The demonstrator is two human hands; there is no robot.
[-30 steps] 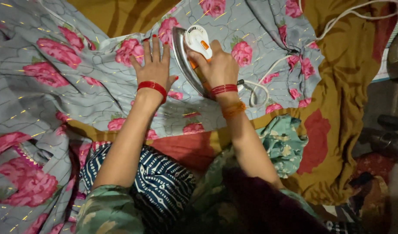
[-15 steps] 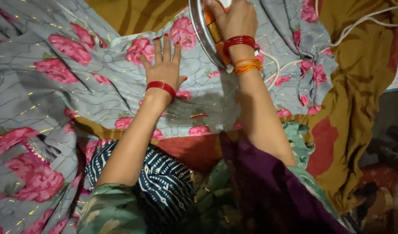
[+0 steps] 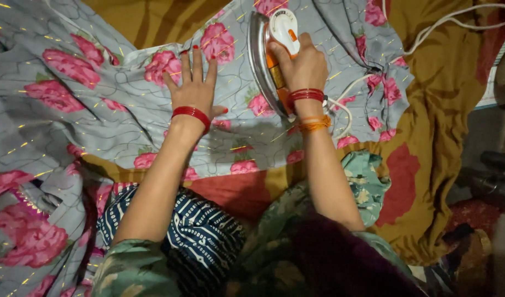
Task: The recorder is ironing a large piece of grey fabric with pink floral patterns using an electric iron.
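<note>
While the right hand [image 3: 303, 67] grips the orange-and-white iron [image 3: 274, 55] by its handle, the left hand [image 3: 193, 88] lies flat, fingers spread, on the grey floral cloth [image 3: 98, 104]; the iron looks heavy and rigid, the cloth soft and creasable, spread over a mustard sheet [image 3: 445, 110].

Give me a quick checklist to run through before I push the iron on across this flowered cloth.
1. Right hand grips the orange and white electric iron by its handle: ok.
2. Left hand lies flat on the grey cloth with pink flowers, apart from the iron: ok.
3. White cord trails off to the right, away from the soleplate: ok.
4. Cloth around the iron free of folds: not ok, it bunches at upper right.
5. Iron's heat setting: cannot tell.
</note>
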